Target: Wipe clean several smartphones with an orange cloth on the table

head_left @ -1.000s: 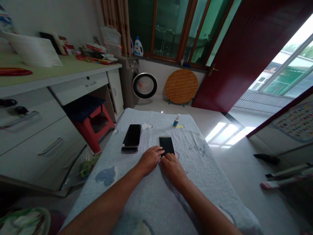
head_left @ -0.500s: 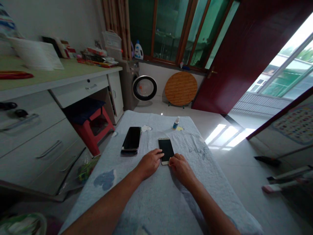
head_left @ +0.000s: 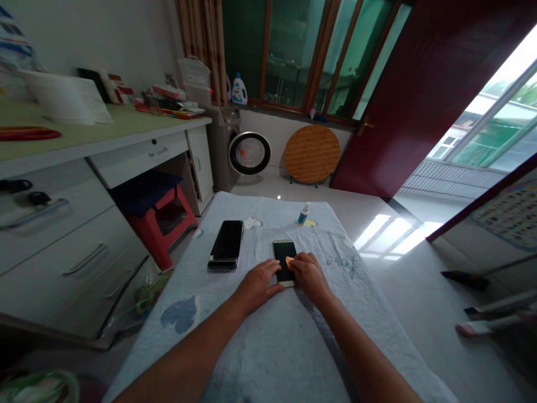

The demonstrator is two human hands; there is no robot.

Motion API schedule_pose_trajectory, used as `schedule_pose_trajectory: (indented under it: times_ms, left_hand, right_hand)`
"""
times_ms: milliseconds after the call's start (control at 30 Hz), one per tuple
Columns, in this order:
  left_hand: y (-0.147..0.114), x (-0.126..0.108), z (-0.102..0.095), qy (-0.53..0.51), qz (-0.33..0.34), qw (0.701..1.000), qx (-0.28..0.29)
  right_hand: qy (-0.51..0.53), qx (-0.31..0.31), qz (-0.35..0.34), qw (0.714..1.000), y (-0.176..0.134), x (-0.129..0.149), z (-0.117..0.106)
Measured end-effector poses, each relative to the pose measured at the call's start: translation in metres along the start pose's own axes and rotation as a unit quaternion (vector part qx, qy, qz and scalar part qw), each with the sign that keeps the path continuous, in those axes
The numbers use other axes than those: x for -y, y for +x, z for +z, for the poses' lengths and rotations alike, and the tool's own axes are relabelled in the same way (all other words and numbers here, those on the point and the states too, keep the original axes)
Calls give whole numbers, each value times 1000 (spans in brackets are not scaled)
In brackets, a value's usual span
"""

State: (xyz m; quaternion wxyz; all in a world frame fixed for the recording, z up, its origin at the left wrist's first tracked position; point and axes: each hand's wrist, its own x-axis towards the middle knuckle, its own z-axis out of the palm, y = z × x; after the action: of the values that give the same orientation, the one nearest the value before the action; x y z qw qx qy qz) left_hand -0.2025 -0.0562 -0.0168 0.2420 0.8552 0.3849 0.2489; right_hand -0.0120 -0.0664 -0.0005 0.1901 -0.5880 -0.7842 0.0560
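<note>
Phone: [head_left: 286, 274] flat on the blue cloth [head_left: 251, 352], screen up, between the two hands.
Left hand: [head_left: 259, 283] thumb and fingers spread, touching the phone's left side.
Right hand: [head_left: 309, 273] pinching a little orange piece [head_left: 289, 262] against the screen.
Small bottle: [head_left: 303, 215] standing farther back.
Other phones: [head_left: 227, 239] piled up on the left.

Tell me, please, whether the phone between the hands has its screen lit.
Unlit: the phone shows dark glass beside the orange pad in the right hand. Whether it's off, I cannot tell.
</note>
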Motion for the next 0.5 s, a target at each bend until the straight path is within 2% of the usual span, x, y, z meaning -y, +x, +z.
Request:
schedule_pose_trajectory:
  times_ms: [133,300,400,500]
  left_hand:
    - [-1,0,-1,0,4,1000,-4]
    - [-1,4,0,-19,10,1000,1]
    - [-1,3,0,-22,4,1000,-3]
    - [-2,2,1,-21,-8,999,-29]
  right_hand:
    - [-48,7,25,998,36,-14,6]
    - [-69,17,20,997,73,-12,15]
    - [-50,22,-14,998,76,-5,17]
    - [-19,23,-57,998,61,2,17]
